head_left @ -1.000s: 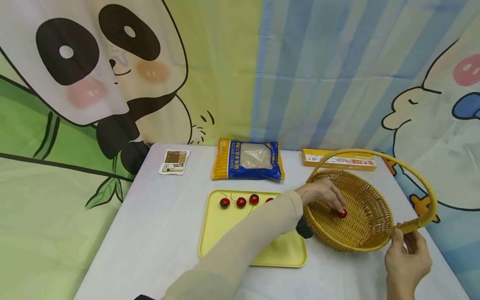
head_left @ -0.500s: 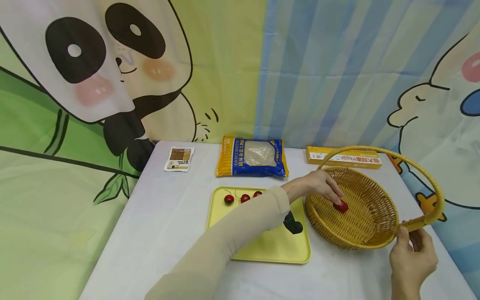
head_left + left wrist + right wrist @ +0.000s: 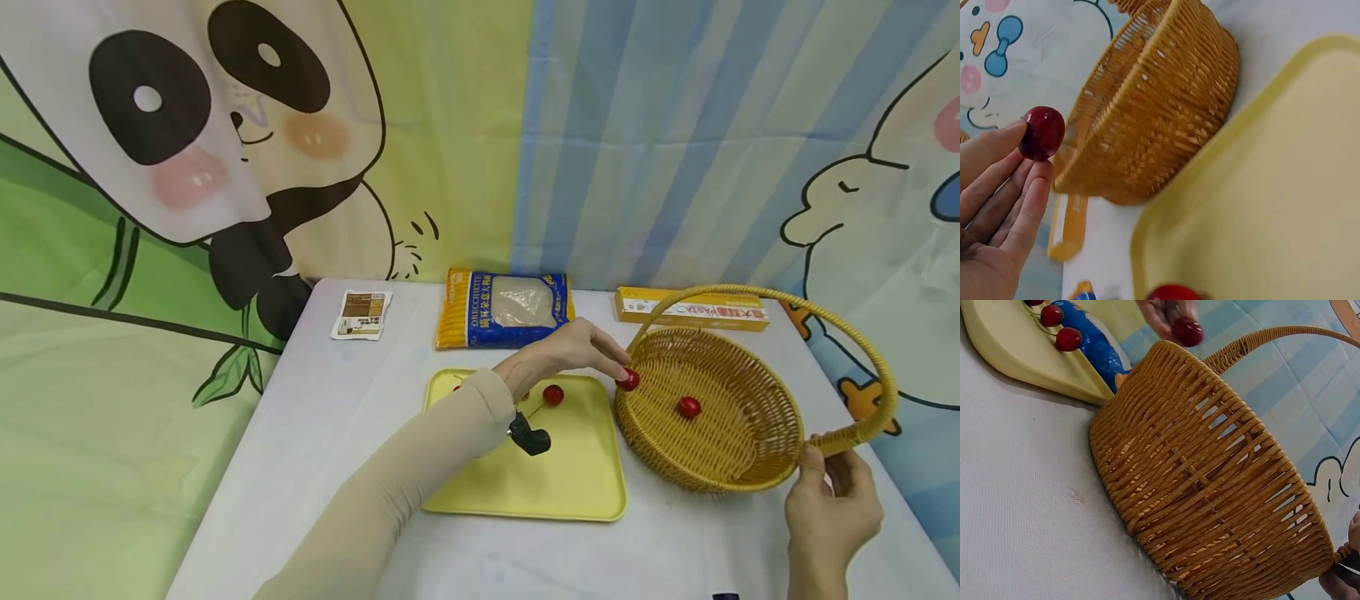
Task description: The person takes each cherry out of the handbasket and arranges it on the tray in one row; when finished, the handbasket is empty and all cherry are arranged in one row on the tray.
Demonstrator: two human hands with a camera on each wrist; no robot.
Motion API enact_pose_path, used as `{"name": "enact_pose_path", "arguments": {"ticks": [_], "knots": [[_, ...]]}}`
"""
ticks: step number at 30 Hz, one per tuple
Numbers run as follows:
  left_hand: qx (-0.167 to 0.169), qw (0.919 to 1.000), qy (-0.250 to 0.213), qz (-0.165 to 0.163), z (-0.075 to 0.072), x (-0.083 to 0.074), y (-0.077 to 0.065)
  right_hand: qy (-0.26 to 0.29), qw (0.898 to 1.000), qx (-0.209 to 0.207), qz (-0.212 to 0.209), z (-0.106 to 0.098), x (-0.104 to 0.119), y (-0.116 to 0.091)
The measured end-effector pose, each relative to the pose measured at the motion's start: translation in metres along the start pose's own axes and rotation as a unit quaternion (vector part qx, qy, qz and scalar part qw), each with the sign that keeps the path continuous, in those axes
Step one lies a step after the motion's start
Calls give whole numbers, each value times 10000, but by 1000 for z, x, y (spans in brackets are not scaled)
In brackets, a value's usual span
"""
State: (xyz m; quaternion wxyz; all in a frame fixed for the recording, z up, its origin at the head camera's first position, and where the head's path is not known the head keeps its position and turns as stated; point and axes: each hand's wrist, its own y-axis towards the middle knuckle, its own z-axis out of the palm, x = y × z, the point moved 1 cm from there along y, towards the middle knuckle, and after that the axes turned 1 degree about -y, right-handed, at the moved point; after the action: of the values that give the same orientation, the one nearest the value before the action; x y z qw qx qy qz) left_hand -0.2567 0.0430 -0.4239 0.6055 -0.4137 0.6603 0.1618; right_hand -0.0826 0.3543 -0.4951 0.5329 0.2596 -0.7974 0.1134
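Note:
My left hand (image 3: 573,346) pinches a glossy dark-red cherry (image 3: 627,379) between thumb and fingertips at the left rim of the round wicker basket (image 3: 712,454). The left wrist view shows this cherry (image 3: 1043,133) at the ends of the fingers. A second cherry (image 3: 689,407) lies on the basket's floor. With thumb and curled fingers, my right hand (image 3: 832,504) grips the basket's right side where the arched handle meets the rim. More cherries with stems (image 3: 1067,339) sit on the yellow tray (image 3: 555,496), partly hidden by my left arm in the head view.
Behind the tray lies a blue and yellow pasta bag (image 3: 517,310). A yellow pasta box (image 3: 693,308) stands behind the basket, and a small sachet (image 3: 362,315) is at the back left. A printed curtain (image 3: 450,125) hangs beyond the table.
My left hand has moved left from inside the basket to its left rim, holding a cherry. A cherry now shows on the basket floor where the hand was. My right hand keeps its grip.

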Motion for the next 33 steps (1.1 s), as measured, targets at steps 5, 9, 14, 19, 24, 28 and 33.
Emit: {"name": "enact_pose_path", "arguments": {"ticks": [5, 9, 14, 19, 24, 28, 33], "knots": [[-260, 9996, -135, 38, -17, 20, -8, 29, 10000, -20, -73, 0, 4, 3], [-443, 9989, -39, -125, -22, 34, -10, 67, 9998, -87, -184, -1, 4, 4], [-557, 9965, 412, -463, -21, 48, -14, 21, 9998, -80, -157, 0, 4, 5], [-577, 9955, 450, -608, -17, 59, -15, -139, 9999, -31, -85, 0, 3, 2], [-547, 9957, 565, -497, -14, 64, -13, -155, 9998, -57, -131, 0, 5, -1], [-467, 9956, 709, -404, -12, 65, -14, -128, 9997, -56, -185, 0, 4, -2], [-430, 9940, 946, -353, -10, 68, -15, -54, 9998, -57, -170, 0, 2, -1]]}}
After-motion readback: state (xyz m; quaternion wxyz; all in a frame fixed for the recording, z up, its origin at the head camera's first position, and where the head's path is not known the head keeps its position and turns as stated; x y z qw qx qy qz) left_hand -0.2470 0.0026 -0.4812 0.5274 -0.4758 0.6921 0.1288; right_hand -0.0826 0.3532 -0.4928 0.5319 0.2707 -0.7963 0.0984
